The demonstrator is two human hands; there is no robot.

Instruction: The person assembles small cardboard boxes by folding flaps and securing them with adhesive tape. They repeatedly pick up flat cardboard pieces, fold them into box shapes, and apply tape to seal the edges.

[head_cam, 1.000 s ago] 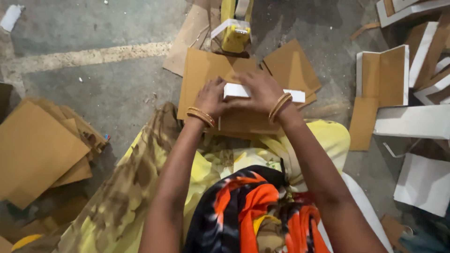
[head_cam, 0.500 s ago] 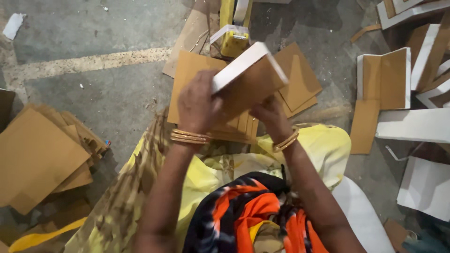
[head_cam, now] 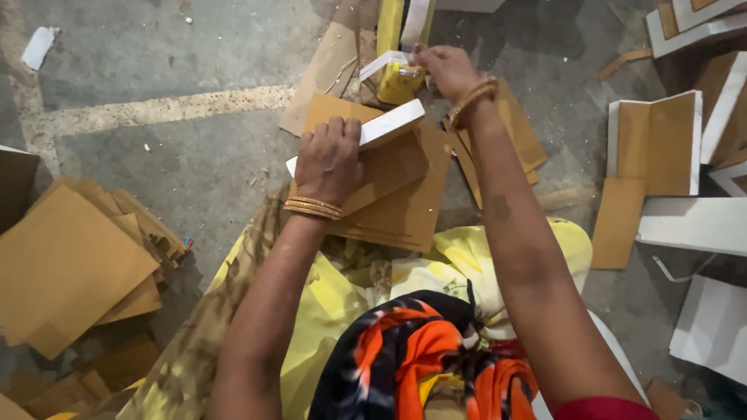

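My left hand (head_cam: 330,160) grips a folded cardboard piece (head_cam: 387,148), brown on the inside with a white outer edge, tilted above a stack of flat brown cardboard sheets (head_cam: 405,210) on the floor in front of me. My right hand (head_cam: 445,70) reaches forward to a yellow tape dispenser (head_cam: 398,78) and pinches the white strip (head_cam: 387,61) at its top. Gold bangles sit on both wrists. My lap is covered by yellow cloth (head_cam: 334,303) and an orange and black scarf.
A pile of brown cardboard sheets (head_cam: 74,264) lies at the left. Folded white-and-brown box pieces (head_cam: 657,144) and white panels (head_cam: 696,225) are stacked at the right. A painted line (head_cam: 156,109) crosses the grey concrete floor; paper scraps lie about.
Both hands held the folded piece a second ago. The left hand lifted and tilted it, then the right hand let go and reached forward to the yellow dispenser.
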